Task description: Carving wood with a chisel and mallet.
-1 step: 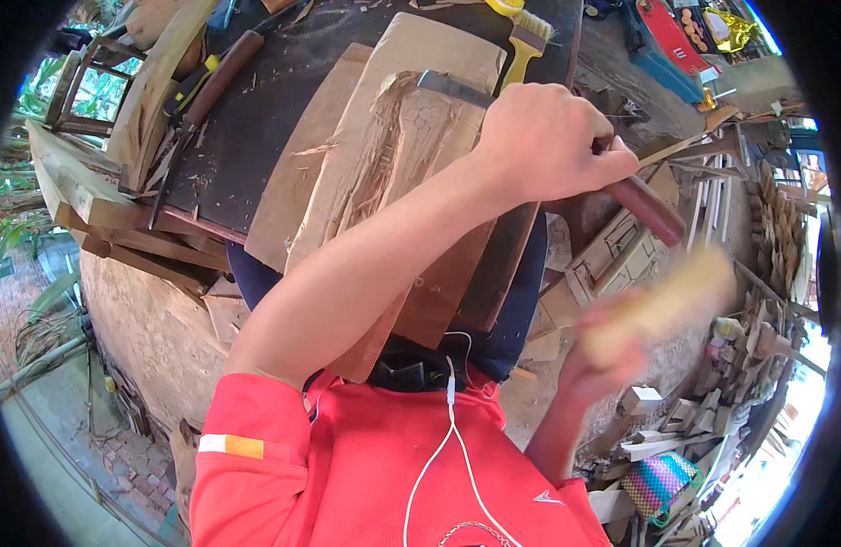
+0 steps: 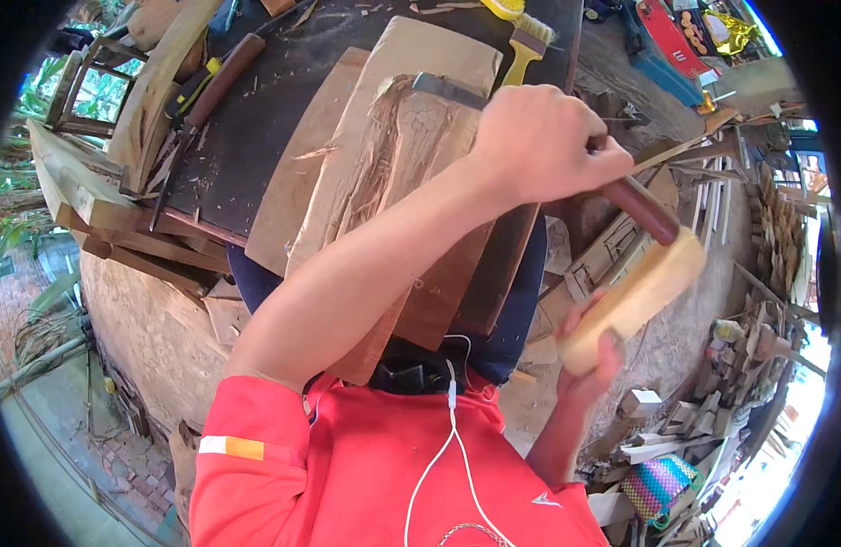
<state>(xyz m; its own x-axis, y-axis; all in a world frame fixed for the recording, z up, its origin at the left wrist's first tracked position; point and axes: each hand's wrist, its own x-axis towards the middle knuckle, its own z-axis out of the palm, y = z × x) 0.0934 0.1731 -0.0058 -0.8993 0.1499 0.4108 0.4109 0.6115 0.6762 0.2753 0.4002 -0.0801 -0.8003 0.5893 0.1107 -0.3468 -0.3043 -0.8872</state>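
Note:
My left hand (image 2: 548,141) is closed around a chisel (image 2: 641,210); its brown handle sticks out on the right and its flat metal blade points left. The blade tip rests at the far end of a partly carved wooden piece (image 2: 425,137), which has a pencilled flower-like pattern and splintered sides. Below and to the right, my right hand (image 2: 592,360) grips a pale wooden mallet (image 2: 635,301). The mallet's far end meets the butt of the chisel handle. Under the carved piece lies a pale wooden board (image 2: 448,50), partly hidden by my left forearm.
On the dark tabletop (image 2: 229,173) are wood chips, a brown-handled tool (image 2: 225,82) at left and a yellow-handled brush (image 2: 527,47) at the far side. Stacked timber (image 2: 92,182) stands left. Wood scraps (image 2: 694,419) and a woven multicoloured bag (image 2: 659,483) lie at right.
The mallet, blurred before and apart from the chisel, has swung up and left to the handle's end. The chisel and my left hand have shifted slightly left.

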